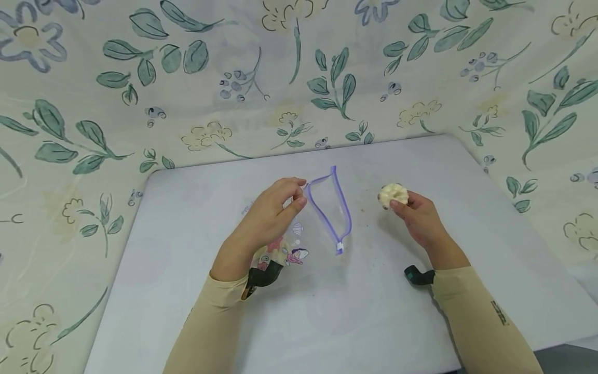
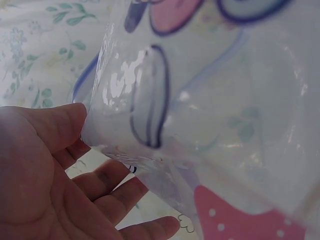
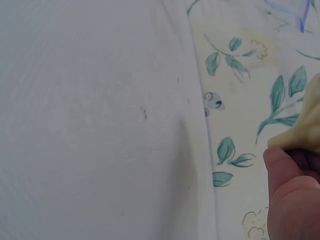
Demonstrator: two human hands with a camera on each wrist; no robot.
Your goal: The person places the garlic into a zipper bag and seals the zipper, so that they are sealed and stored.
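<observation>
My left hand pinches the rim of a clear zip bag between thumb and index finger, its other fingers spread behind the film. The bag has printed sea figures, among them a pink starfish. Its purple zip strip stands parted, so the mouth gapes to the right, with a white slider at the near end. To the right of the mouth and apart from it, my right hand holds a cream-coloured, round, bumpy-edged piece with dark spots along its rim, thumb over its near edge.
Both hands are above a white table. Floral cloth hangs behind it and at the sides. Dark curved camera mounts sit at both wrists. A few small dark specks mark the tabletop.
</observation>
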